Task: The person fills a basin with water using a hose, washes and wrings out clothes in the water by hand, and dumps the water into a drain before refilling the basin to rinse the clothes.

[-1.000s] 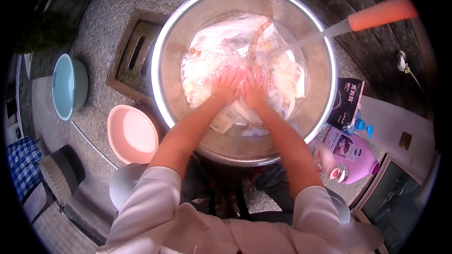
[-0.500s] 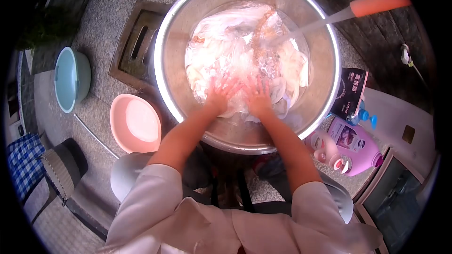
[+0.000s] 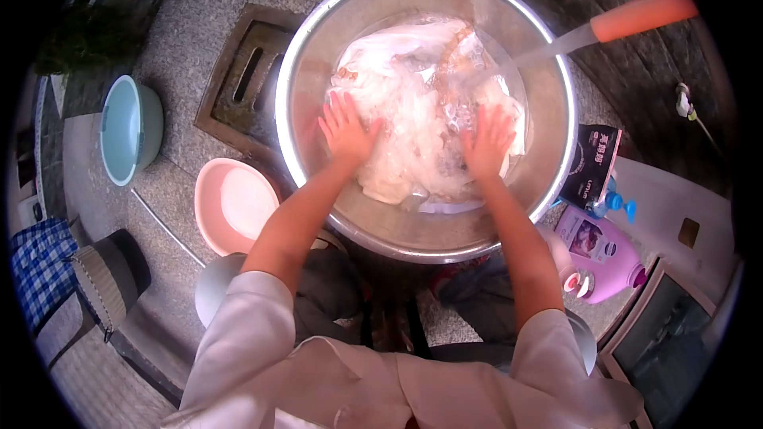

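A large round metal basin (image 3: 548,183) stands in front of me, holding white cloth (image 3: 405,127) soaked in water. My left hand (image 3: 348,129) lies with fingers spread on the left part of the cloth. On the right part, my right hand (image 3: 488,143) rests with its fingers spread too. Neither hand grips anything. Water streams from an orange hose (image 3: 644,12) at the upper right and lands in the basin between the hands and the far rim. A patch of brown pattern shows on the cloth under the stream.
Left of the basin are a pink tub (image 3: 211,206), a light blue tub (image 3: 131,131) and a drain frame (image 3: 214,99) in the floor. Right of it stand a black package (image 3: 590,163), a purple jug (image 3: 608,262) and a pink bottle (image 3: 558,258). A thin rod (image 3: 167,226) lies on the floor.
My hands have moved apart, left hand to the left and right hand to the right, and a little away from me. The cloth between them has spread. The view has shifted slightly.
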Motion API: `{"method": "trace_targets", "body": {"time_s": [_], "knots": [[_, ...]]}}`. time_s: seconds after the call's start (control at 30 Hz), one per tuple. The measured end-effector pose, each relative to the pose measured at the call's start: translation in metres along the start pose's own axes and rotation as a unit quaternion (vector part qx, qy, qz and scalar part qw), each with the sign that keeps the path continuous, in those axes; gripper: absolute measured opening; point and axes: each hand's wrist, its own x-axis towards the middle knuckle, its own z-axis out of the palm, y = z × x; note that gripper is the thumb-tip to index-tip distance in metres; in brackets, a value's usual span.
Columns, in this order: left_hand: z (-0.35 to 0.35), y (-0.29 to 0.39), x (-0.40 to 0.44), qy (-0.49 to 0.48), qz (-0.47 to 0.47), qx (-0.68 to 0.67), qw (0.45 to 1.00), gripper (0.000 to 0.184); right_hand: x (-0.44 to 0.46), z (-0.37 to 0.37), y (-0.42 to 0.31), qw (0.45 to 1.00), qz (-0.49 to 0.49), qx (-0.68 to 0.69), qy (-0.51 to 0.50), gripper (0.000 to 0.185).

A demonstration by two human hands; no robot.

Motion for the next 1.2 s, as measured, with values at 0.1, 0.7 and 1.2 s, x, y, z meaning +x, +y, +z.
{"method": "trace_targets", "body": {"time_s": [0.1,0.7,1.2], "knots": [[0.016,-0.005,-0.007,-0.061,0.007,0.037,0.997,0.095,0.005,0.010,0.013,0.984,0.163,0.034,-0.069,0.069],[-0.005,0.001,0.025,0.037,0.208,-0.072,0.975,0.073,0.002,0.008,-0.009,0.984,0.106,0.141,-0.021,0.065],[0.022,0.037,0.039,-0.182,0.121,0.177,0.960,0.073,0.037,0.039,-0.013,0.993,0.037,0.021,-0.107,0.069]]}}
